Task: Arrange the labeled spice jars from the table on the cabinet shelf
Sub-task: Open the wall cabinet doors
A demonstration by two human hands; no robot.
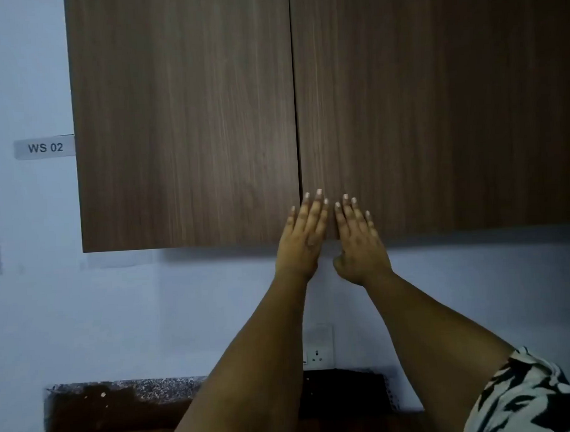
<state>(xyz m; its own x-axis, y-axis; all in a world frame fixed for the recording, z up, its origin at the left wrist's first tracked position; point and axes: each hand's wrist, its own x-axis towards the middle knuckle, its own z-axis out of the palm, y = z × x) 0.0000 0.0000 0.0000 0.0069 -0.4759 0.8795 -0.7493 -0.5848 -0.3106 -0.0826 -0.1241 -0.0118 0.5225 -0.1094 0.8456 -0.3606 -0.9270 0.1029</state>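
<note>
A black-and-white patterned sleeve sits closest, at the bottom right. 2 bare arms reach up to the brown wooden cabinet, which has 2 shut doors. The left hand lies flat by the line where the doors meet, fingers straight and close together, holding nothing. The right hand lies flat on the right door, fingers a little spread. No spice jars show. A sign on the wall reads "WS 02".
</note>
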